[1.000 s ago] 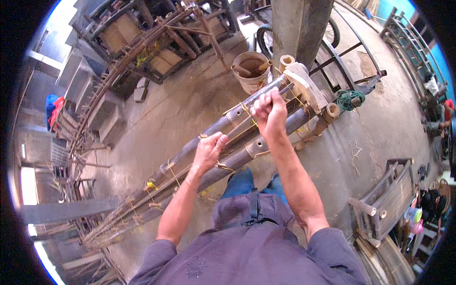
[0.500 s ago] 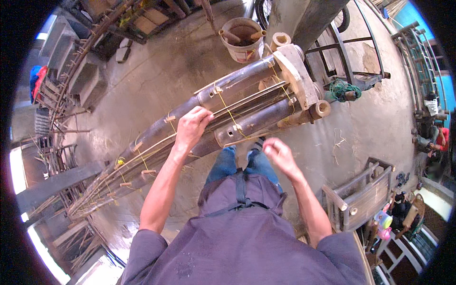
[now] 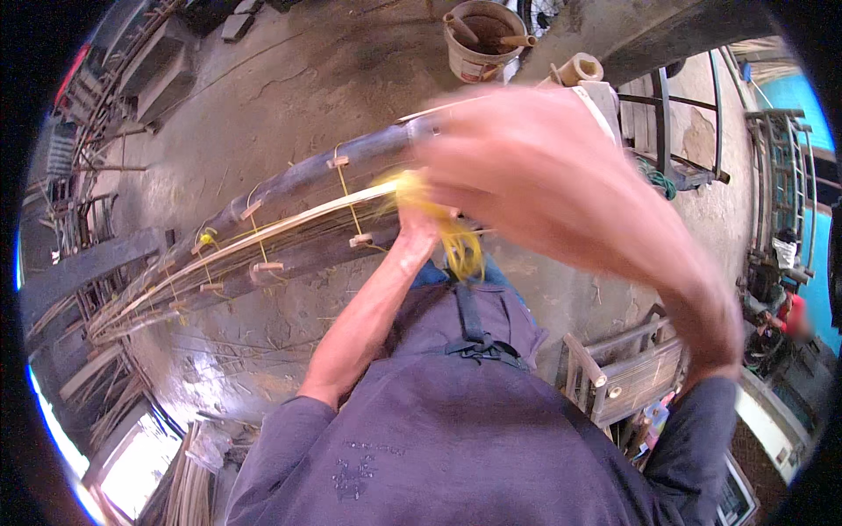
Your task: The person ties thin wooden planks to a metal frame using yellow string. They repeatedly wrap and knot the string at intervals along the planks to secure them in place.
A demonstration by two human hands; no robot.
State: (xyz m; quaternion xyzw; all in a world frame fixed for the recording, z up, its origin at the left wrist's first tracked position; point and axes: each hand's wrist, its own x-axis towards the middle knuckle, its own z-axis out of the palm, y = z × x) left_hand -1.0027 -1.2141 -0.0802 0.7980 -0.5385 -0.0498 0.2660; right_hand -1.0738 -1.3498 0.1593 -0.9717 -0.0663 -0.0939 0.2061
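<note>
A long frame of dark bamboo poles (image 3: 294, 182) slants across in front of me, with small wooden pegs (image 3: 338, 162) and thin yellow ties along it. Pale strips (image 3: 298, 213) run lengthwise between the poles. My left hand (image 3: 421, 226) is closed at the near end of these strips, around a bundle of yellow cord (image 3: 465, 254) whose loops hang below it; its fingers are partly covered. Smeared by motion, my right hand (image 3: 478, 145) reaches over the frame just above and right of the left hand. Its fingers cannot be made out.
Beyond the frame stands a bucket (image 3: 484, 44) with sticks in it, beside a cut bamboo tube (image 3: 581, 68). A small bamboo rack (image 3: 636, 373) stands at lower right. Concrete blocks (image 3: 162, 70) lie at far left. A person in red (image 3: 794, 316) is at the far right.
My right hand has swung up and left across the frame, now hiding its right end. My left hand is farther right and lower, with yellow cord now showing at it. The view has shifted.
</note>
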